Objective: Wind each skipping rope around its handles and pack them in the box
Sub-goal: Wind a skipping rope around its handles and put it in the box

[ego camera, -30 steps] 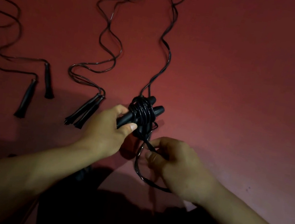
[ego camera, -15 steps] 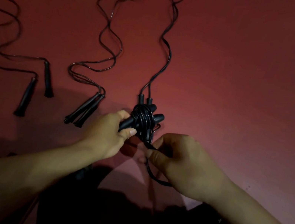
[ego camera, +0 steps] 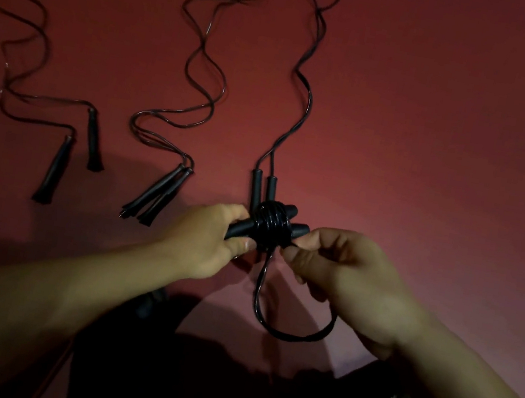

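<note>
Since hands rose — longer loop point(ego camera: 288, 325)

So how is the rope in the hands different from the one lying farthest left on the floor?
The held rope has its cord coiled tightly around its handles, with a short loop hanging below; the far-left rope trails unwound in loose waves. The held rope's handles are bundled together in the left hand, with the right hand pinching the cord; the far-left rope's handles lie apart, untouched. Both are black with dark handles.

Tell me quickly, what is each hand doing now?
Left hand: closed, gripping the handles of the wound skipping rope.
Right hand: closed, pinching the loose rope loop beside the coil.
</note>
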A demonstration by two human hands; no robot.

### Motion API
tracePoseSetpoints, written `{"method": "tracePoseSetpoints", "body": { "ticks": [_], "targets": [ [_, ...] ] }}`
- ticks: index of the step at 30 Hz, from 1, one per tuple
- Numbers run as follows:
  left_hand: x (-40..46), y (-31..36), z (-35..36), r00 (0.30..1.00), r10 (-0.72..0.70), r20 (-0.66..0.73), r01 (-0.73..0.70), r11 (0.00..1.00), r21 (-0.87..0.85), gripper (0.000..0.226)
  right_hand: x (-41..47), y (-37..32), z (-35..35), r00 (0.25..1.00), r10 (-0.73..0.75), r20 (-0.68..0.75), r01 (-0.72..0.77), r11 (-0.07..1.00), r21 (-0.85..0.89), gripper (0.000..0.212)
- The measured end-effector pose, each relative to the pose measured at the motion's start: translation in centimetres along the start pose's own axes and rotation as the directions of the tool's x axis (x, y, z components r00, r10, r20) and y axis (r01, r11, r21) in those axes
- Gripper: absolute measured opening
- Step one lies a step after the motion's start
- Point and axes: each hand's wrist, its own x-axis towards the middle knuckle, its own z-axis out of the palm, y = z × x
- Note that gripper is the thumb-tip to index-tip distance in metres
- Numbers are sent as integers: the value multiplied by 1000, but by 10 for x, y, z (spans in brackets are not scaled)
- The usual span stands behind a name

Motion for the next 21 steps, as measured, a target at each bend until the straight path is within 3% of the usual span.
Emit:
{"method": "tracePoseSetpoints", "body": {
  "ticks": [7, 12, 15, 21],
  "targets": [
    [-23, 10, -7, 968, 164, 189, -182, 980, 79, 16, 10, 3, -10, 988, -143, -63, 134, 983, -129, 18],
    [-29, 21, -12, 911, 247, 330, -246, 968, -43, 14, 17, 8, -19, 967, -202, -156, 152, 947, -284, 9],
    [-32, 28, -17, 876, 266, 403, -225, 963, -146, 21, 19, 10, -26, 973, -143, -181, 106, 974, -201, 4],
    [-34, 31, -21, 820, 313, 480, -189, 938, -290, 41, 27, 16, -41, 1000, -1, -4, 1, 991, 135, 20]
  ]
}}
